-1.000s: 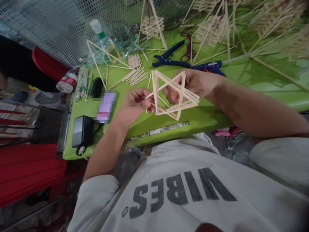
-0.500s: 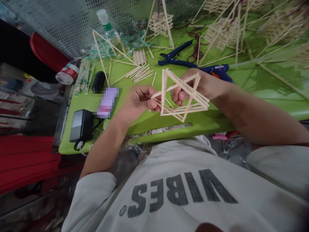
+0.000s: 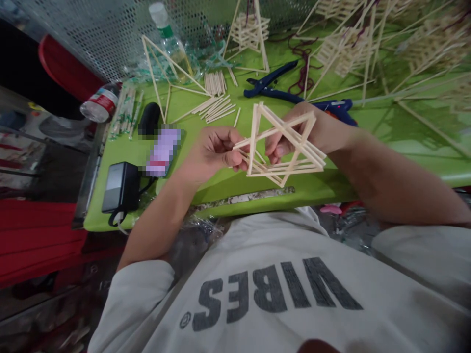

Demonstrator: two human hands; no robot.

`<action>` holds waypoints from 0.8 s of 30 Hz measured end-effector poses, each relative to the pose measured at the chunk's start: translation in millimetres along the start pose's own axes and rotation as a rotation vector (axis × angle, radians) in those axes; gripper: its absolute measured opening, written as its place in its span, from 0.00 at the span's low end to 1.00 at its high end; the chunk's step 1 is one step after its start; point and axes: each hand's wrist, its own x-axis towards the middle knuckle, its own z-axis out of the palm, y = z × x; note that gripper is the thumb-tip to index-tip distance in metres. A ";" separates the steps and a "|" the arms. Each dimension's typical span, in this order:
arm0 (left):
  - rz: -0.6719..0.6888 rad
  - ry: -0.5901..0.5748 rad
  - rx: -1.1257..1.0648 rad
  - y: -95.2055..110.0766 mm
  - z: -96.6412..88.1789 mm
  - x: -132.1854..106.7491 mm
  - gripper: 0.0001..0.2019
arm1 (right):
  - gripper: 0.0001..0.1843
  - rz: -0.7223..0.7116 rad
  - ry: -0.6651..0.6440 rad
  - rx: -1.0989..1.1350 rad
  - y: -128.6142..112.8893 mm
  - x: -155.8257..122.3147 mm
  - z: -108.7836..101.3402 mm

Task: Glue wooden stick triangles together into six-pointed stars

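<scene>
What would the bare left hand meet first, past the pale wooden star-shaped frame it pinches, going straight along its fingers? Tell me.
Past the frame, the left hand would probably meet the curled fingers of the bare right hand, though relative depth is unclear.

Craft workspace; green table (image 3: 213,185) with cutters (image 3: 262,87), glue gun (image 3: 342,109), loose wooden sticks (image 3: 217,109)

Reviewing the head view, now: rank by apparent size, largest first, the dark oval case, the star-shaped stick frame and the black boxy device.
1. Star-shaped stick frame, by outline
2. Black boxy device
3. Dark oval case
</scene>
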 end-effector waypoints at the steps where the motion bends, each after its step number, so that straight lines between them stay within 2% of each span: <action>1: -0.009 0.000 0.002 0.5 0.0 -0.1 0.33 | 0.16 0.000 0.001 -0.015 -1.9 0.0 1.1; 5: -0.026 0.010 -0.002 0.4 -0.5 -0.5 0.34 | 0.25 -0.009 -0.006 -0.115 -7.2 -1.8 4.6; 8: 0.005 -0.009 -0.006 -2.1 -1.1 -0.8 0.33 | 0.28 -0.018 -0.039 -0.132 -5.6 -2.4 5.7; 13: 0.073 -0.024 0.002 -5.8 -2.1 -1.4 0.32 | 0.23 -0.093 -0.098 -0.112 -1.9 -1.1 6.4; 19: -0.020 0.014 0.038 -2.9 -1.2 -3.3 0.33 | 0.11 -0.105 -0.075 -0.110 -4.8 -6.5 6.4; 24: 0.115 -0.029 0.008 -9.8 1.5 -3.3 0.30 | 0.09 -0.109 -0.122 -0.049 -9.5 -8.6 4.2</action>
